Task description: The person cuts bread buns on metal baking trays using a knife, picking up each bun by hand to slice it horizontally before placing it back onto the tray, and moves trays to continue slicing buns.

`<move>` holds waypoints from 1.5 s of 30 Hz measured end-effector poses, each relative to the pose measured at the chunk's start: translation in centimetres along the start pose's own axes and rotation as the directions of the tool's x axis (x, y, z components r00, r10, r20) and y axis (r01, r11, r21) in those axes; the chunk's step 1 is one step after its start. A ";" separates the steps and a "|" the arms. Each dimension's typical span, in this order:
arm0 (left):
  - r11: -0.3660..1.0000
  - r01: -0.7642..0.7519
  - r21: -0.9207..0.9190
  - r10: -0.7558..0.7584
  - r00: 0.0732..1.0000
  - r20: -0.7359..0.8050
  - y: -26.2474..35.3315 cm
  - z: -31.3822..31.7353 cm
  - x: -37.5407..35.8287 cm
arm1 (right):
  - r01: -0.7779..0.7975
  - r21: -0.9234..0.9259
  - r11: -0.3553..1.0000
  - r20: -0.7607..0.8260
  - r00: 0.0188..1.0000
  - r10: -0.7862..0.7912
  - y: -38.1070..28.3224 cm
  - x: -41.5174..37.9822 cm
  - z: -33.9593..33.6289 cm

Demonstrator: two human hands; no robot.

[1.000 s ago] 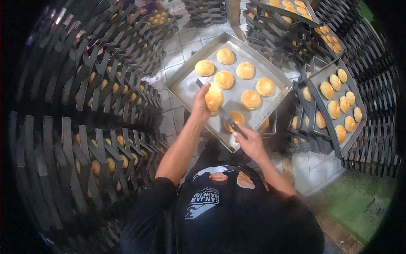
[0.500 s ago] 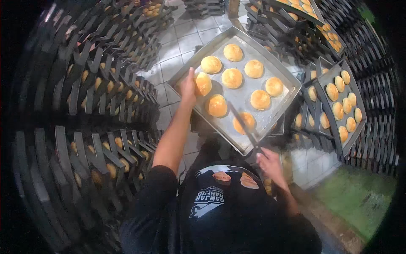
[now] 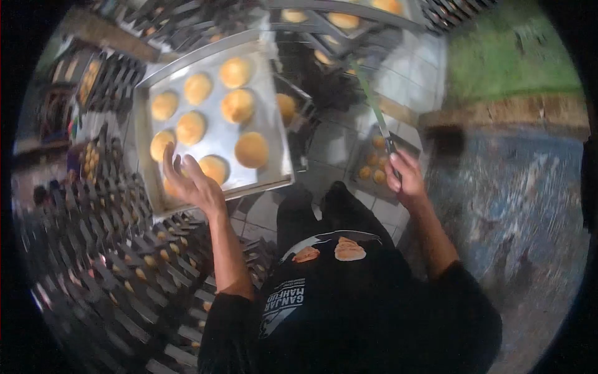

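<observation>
My left hand [image 3: 196, 187] is over the near edge of a metal baking tray [image 3: 283, 149], fingers spread above the golden round buns [image 3: 190, 128]. Its fingertips are close to the nearest buns; whether they touch is not clear. The tray sits tilted in view, with several buns spaced apart on it. My right hand [image 3: 405, 173] is closed around the dark handle of a long, thin-bladed knife [image 3: 374, 100]. The blade points up and away, to the right of the tray and clear of the buns.
Stacked dark trays [image 3: 118, 249] with buns fill the left side. Another tray of buns [image 3: 377, 159] is low down near my right hand. More bun trays [image 3: 349, 19] stand ahead. A worn blue-grey surface [image 3: 504, 218] and a green patch [image 3: 511, 56] are at right.
The view has turned right. The tray of buns now appears further left, and my left hand has gone from its side rim to above the buns. The knife has moved away from the tray.
</observation>
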State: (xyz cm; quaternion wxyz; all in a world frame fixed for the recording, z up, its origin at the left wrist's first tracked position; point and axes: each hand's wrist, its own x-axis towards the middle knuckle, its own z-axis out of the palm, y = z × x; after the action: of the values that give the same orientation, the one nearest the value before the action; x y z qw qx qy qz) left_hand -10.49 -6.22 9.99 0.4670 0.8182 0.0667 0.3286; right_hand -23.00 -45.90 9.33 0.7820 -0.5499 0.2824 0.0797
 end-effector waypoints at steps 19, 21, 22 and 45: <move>0.949 0.260 0.180 -0.221 0.139 0.965 -9.8 37.6 -43.8 | -0.441 -0.008 0.898 -0.731 0.615 0.295 28.2 -10.2 -36.4; 0.947 0.054 0.316 -0.312 -0.063 0.948 -15.5 42.0 -48.5 | -0.448 0.041 0.893 -0.763 0.563 0.317 32.0 -11.0 -38.8; 0.944 0.053 0.324 -0.320 -0.076 0.944 -18.4 43.6 -50.9 | -0.523 0.055 0.850 -0.778 0.511 0.365 34.9 -12.1 -40.5; 0.806 -0.081 0.587 -0.586 0.036 0.810 -17.2 52.6 -68.0 | -0.827 -0.146 0.543 -0.726 0.462 0.509 37.7 -16.8 -51.1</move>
State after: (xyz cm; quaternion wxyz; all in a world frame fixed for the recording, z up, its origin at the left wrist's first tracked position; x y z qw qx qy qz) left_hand -28.24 -62.86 -54.54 0.2175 0.8761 -0.0322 -0.4291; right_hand -71.39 -74.57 -24.54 0.3801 -0.5544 0.6857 0.2792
